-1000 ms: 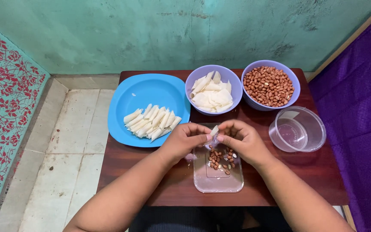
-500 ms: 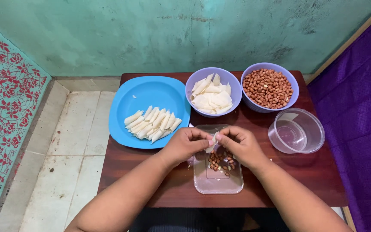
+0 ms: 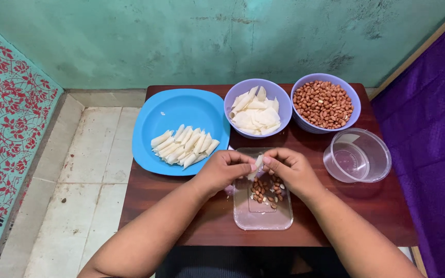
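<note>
Two hands meet over clear tray (image 3: 262, 219) w/ peanuts, near-center of counter (image 3: 155, 206). Head view: left hand (image 3: 223, 171) & right hand (image 3: 290, 169) both pinch one white wrapper piece (image 3: 257, 166). Vs 1 s ago: hands dropped lower, closer together; wrapper looks tighter, rolling underway.

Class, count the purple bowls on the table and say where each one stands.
2. One purple bowl, holding white wrappers, stands at the back middle; the other purple bowl, full of peanuts, stands right of it. None seems hidden.
</note>
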